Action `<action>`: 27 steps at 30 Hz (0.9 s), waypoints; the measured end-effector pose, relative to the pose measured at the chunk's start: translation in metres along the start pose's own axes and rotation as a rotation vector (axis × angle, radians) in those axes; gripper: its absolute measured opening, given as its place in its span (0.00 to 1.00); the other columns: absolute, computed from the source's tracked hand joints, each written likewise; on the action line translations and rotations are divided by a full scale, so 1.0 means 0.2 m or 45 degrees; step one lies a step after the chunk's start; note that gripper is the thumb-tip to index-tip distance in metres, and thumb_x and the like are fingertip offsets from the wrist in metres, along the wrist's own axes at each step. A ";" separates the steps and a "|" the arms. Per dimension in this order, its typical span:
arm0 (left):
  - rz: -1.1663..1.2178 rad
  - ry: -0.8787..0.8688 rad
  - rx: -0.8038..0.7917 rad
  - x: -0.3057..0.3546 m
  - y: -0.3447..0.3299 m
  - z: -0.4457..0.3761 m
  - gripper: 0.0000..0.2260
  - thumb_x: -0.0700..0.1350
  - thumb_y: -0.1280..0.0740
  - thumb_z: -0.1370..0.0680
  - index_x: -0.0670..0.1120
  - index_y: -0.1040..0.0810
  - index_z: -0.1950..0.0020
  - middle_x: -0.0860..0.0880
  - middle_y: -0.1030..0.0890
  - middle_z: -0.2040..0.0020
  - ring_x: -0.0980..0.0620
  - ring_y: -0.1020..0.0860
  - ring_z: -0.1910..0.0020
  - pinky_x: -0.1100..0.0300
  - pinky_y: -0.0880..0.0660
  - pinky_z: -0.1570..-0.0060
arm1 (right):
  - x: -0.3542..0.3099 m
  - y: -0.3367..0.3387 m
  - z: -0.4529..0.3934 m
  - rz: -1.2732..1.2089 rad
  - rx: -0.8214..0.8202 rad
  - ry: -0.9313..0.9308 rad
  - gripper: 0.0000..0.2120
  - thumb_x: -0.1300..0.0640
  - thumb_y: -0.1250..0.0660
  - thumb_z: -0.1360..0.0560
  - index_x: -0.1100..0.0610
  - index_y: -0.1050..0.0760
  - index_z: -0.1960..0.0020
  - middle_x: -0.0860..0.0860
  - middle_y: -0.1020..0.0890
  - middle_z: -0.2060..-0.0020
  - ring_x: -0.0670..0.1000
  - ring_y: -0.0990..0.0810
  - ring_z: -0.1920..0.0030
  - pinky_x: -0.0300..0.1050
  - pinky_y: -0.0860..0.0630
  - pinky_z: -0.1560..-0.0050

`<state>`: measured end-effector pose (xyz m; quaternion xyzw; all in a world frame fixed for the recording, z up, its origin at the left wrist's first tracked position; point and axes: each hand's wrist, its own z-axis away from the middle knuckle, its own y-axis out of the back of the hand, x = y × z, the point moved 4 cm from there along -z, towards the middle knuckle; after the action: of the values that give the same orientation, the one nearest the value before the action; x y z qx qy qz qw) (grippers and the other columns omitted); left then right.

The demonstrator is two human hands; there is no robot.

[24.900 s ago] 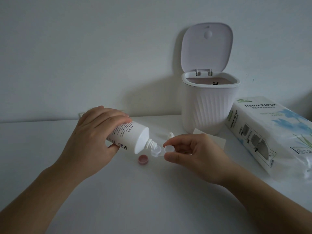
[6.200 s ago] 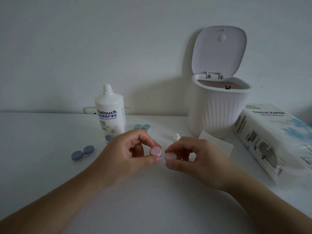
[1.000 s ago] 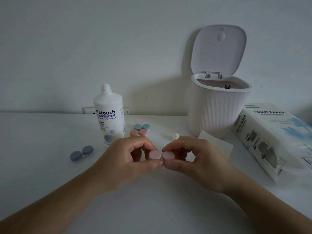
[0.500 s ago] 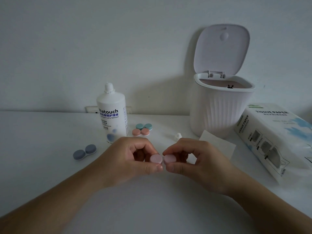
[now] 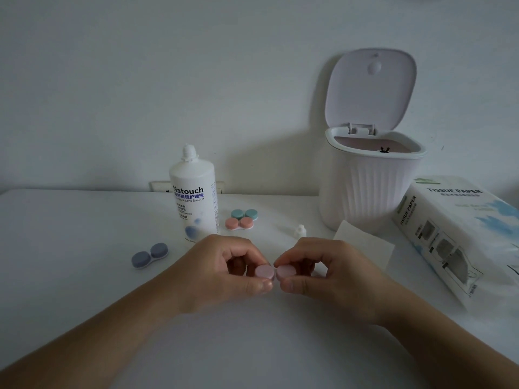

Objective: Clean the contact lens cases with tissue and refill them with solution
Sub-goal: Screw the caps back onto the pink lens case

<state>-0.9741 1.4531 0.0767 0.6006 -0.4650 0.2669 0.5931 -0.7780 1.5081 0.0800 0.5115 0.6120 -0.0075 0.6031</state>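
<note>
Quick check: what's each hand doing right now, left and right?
Left hand: pinching the left cap of the pink lens case.
Right hand: pinching the right cap of the same case.

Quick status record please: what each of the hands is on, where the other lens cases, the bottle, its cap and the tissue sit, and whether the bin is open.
left hand: pinches left cap of pink lens case
right hand: pinches its right cap
other cases: blue-grey case left of hands; teal case and coral case right of bottle, all capped
solution bottle: upright, uncapped
bottle cap: on table, apart from the bottle
loose tissue: flat, before bin
bin: lid open
tissue pack: right edge
</note>
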 end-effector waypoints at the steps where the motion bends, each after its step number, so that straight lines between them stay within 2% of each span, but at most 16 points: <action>1: 0.012 0.005 -0.010 0.00 0.00 0.00 0.10 0.56 0.24 0.33 0.54 0.14 0.55 0.39 0.18 0.59 0.52 0.26 0.64 0.56 0.29 0.60 | 0.00 0.00 0.00 -0.002 -0.010 -0.010 0.09 0.48 0.24 0.28 0.43 0.17 0.48 0.42 0.18 0.57 0.45 0.21 0.57 0.43 0.22 0.54; 4: 0.028 0.012 -0.012 -0.01 -0.01 0.01 0.10 0.55 0.23 0.33 0.54 0.14 0.55 0.42 0.16 0.58 0.54 0.24 0.62 0.58 0.27 0.59 | -0.01 -0.01 0.01 -0.017 -0.016 -0.025 0.09 0.51 0.23 0.28 0.44 0.17 0.48 0.43 0.18 0.57 0.44 0.21 0.58 0.43 0.23 0.53; 8: -0.008 0.004 0.039 -0.02 -0.01 0.01 0.11 0.56 0.24 0.31 0.53 0.14 0.53 0.37 0.19 0.59 0.52 0.26 0.63 0.56 0.29 0.61 | -0.01 0.01 0.00 -0.022 0.027 -0.036 0.07 0.53 0.22 0.29 0.47 0.16 0.51 0.44 0.19 0.59 0.44 0.22 0.59 0.44 0.24 0.53; 11: -0.163 0.007 0.065 -0.02 -0.01 0.00 0.09 0.55 0.26 0.30 0.54 0.15 0.53 0.36 0.21 0.61 0.46 0.30 0.67 0.56 0.32 0.65 | -0.02 0.00 0.00 -0.022 0.033 -0.048 0.08 0.52 0.22 0.29 0.46 0.15 0.51 0.43 0.19 0.59 0.44 0.22 0.59 0.44 0.24 0.53; 13: -0.278 0.001 0.052 0.00 0.00 0.01 0.05 0.52 0.26 0.29 0.55 0.17 0.54 0.40 0.22 0.65 0.43 0.30 0.68 0.56 0.33 0.67 | -0.02 -0.01 0.00 -0.010 0.022 -0.042 0.08 0.51 0.22 0.29 0.45 0.16 0.50 0.44 0.18 0.57 0.46 0.21 0.58 0.46 0.23 0.53; 15: -0.397 -0.022 0.057 0.01 0.02 0.02 0.05 0.53 0.26 0.29 0.56 0.19 0.55 0.44 0.24 0.67 0.47 0.31 0.70 0.59 0.34 0.69 | -0.03 -0.02 0.00 -0.008 0.032 -0.019 0.10 0.48 0.23 0.29 0.42 0.17 0.48 0.43 0.18 0.56 0.46 0.21 0.58 0.45 0.23 0.54; 18: -0.567 -0.008 0.155 0.01 0.10 0.09 0.09 0.59 0.28 0.30 0.57 0.21 0.56 0.51 0.24 0.66 0.53 0.30 0.71 0.62 0.35 0.69 | -0.01 -0.01 0.01 -0.005 0.062 -0.022 0.15 0.40 0.27 0.31 0.39 0.19 0.45 0.42 0.18 0.57 0.46 0.22 0.60 0.40 0.25 0.57; 20: -0.702 0.016 0.236 0.00 0.17 0.15 0.11 0.62 0.29 0.31 0.58 0.21 0.55 0.58 0.24 0.64 0.57 0.30 0.70 0.61 0.34 0.67 | 0.01 0.00 0.01 0.010 0.098 -0.027 0.14 0.42 0.27 0.30 0.39 0.18 0.45 0.42 0.19 0.58 0.48 0.23 0.61 0.39 0.25 0.58; 23: -0.735 0.033 0.292 -0.04 0.29 0.26 0.11 0.62 0.29 0.32 0.58 0.21 0.56 0.58 0.24 0.59 0.57 0.32 0.71 0.59 0.34 0.67 | 0.04 0.00 0.01 0.057 0.152 -0.045 0.08 0.49 0.25 0.28 0.39 0.18 0.49 0.42 0.20 0.60 0.50 0.24 0.62 0.36 0.28 0.60; 25: -0.792 0.098 0.336 -0.09 0.36 0.34 0.11 0.63 0.30 0.31 0.58 0.22 0.58 0.57 0.23 0.57 0.59 0.26 0.67 0.58 0.30 0.65 | 0.06 0.01 0.02 0.115 0.175 -0.051 0.07 0.51 0.25 0.27 0.40 0.18 0.51 0.43 0.21 0.60 0.50 0.24 0.62 0.34 0.29 0.61; 27: -0.809 0.158 0.382 -0.14 0.41 0.40 0.11 0.63 0.30 0.29 0.56 0.24 0.60 0.57 0.24 0.58 0.65 0.20 0.52 0.55 0.25 0.58 | 0.06 0.01 0.02 0.176 0.198 -0.051 0.07 0.52 0.25 0.27 0.41 0.18 0.52 0.42 0.21 0.60 0.50 0.23 0.62 0.33 0.29 0.61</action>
<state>-1.0753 1.3933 0.0779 0.7784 -0.1737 0.1704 0.5787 -0.7717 1.5146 0.0708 0.5975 0.5605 -0.0235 0.5730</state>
